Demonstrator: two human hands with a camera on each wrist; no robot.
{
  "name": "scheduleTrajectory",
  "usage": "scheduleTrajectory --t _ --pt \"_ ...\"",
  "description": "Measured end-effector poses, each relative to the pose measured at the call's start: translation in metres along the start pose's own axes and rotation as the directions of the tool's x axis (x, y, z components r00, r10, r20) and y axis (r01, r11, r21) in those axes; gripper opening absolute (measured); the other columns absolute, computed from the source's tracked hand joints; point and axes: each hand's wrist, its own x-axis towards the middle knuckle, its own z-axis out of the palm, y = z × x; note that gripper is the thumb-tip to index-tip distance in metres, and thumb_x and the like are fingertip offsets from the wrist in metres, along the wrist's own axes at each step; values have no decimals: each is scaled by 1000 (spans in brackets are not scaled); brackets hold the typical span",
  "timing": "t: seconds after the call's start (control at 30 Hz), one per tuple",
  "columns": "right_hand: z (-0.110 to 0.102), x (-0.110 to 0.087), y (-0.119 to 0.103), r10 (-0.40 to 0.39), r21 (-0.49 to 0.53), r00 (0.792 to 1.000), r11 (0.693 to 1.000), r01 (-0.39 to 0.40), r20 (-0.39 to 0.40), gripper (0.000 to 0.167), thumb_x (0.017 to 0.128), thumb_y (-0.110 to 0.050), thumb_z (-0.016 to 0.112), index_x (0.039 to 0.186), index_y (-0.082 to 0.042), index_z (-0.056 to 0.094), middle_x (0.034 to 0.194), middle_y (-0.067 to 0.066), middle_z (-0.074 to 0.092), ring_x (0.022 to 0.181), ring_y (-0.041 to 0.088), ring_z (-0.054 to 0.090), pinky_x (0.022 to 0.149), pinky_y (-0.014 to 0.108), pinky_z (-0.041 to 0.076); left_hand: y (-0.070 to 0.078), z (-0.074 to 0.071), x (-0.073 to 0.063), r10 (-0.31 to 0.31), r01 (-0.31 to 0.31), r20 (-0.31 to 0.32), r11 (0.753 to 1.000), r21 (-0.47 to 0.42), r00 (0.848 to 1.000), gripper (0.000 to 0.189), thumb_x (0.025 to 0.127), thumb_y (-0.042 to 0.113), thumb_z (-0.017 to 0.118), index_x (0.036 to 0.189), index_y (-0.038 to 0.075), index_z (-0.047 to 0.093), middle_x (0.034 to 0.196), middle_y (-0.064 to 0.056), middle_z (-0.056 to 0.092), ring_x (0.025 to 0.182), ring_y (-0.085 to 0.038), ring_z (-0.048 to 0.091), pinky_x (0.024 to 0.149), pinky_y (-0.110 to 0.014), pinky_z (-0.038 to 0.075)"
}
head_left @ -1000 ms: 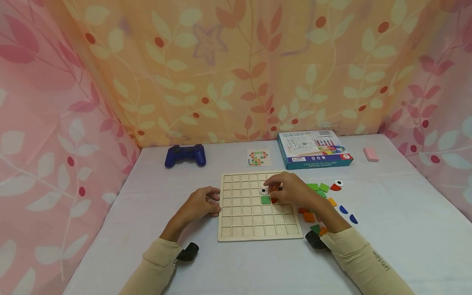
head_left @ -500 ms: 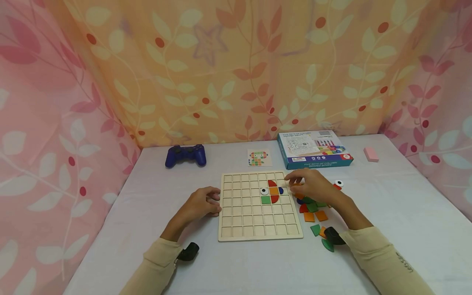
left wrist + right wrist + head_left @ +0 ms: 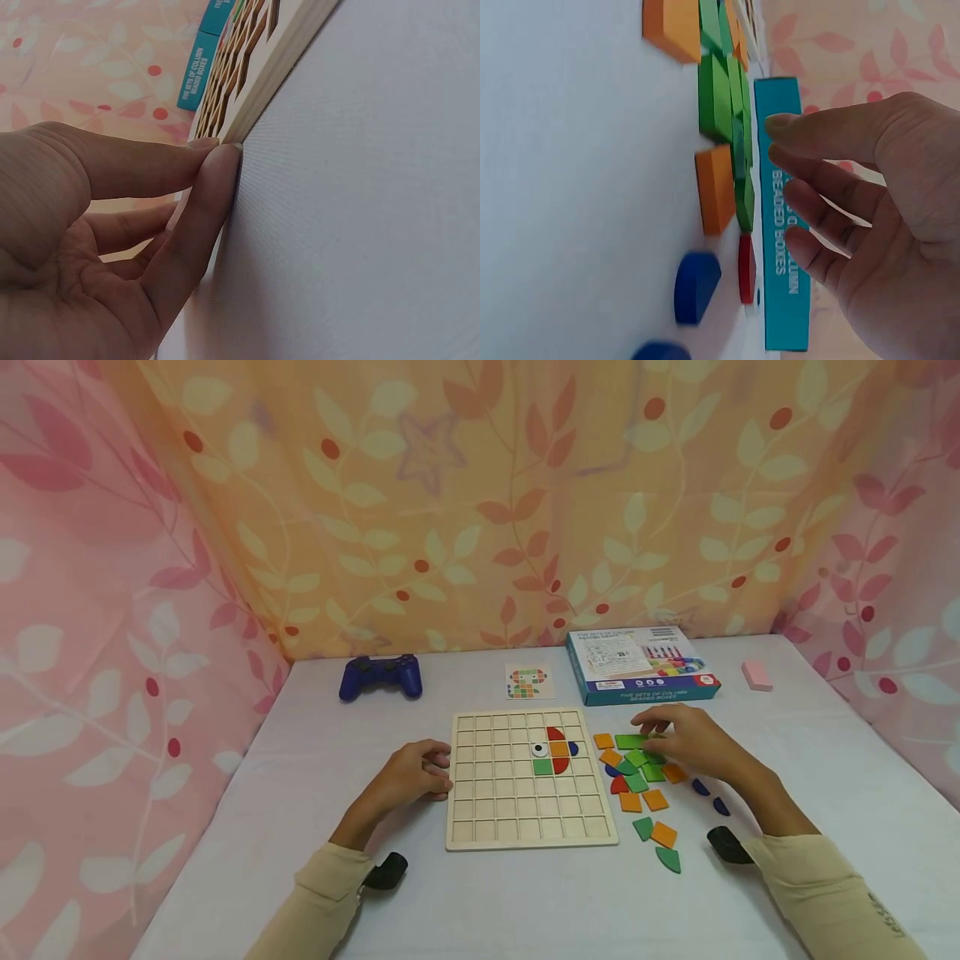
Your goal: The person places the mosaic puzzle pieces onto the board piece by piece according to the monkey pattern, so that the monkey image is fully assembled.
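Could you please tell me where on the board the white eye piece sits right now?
In the head view, the white eye piece lies in the upper right part of the board, directly left of an orange square and above a green square.

Three views: one head, two wrist.
Head: we look forward and down from above the table (image 3: 525, 902), wide. Left wrist: near, tilted sideways, facing the left hand (image 3: 405, 777) at the board (image 3: 495, 787). Right wrist: near, low, sideways, facing the right hand (image 3: 693, 742) and loose pieces (image 3: 636, 783). All three share the box (image 3: 615, 653).
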Motion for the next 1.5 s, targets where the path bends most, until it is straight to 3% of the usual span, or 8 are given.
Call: scheduleTrajectory --t 0.6,1.23,1.4,1.5 --pt "-11 -8 29 1 -58 1000 998 -1 1 40 92 -12 77 131 -3 72 100 4 70 95 23 60 83 38 61 1 0 -2 28 -28 9 999 17 1000 58 86 -9 78 141 -8 58 125 -20 65 98 -20 70 76 -33 68" --pt "-13 -7 30 51 -70 999 996 -50 16 40 92 -16 79 128 1 74 100 6 72 96 25 61 83 39 65 2 0 -2 20 -20 6 1000 5 1000 58 87 -10 77 141 -8 58 124 -20 65 97 -20 70 76 -33 68" --pt "-13 -3 23 37 -47 999 998 -36 22 43 91 -19 79 128 2 74 98 5 72 93 23 59 75 32 62 1 0 -2 16 -16 5 1000 12 1000 58 87 -10 78 142 -8 58 125 -20 64 97 -20 70 76 -33 68" --pt "-10 -1 17 15 -60 1000 998 -14 17 43 92 -20 78 129 2 74 102 5 74 96 23 60 79 35 63 1 0 -3 14 -15 6 1000 11 1000 58 87 -10 78 141 -8 59 125 -20 64 97 -20 70 76 -34 68"
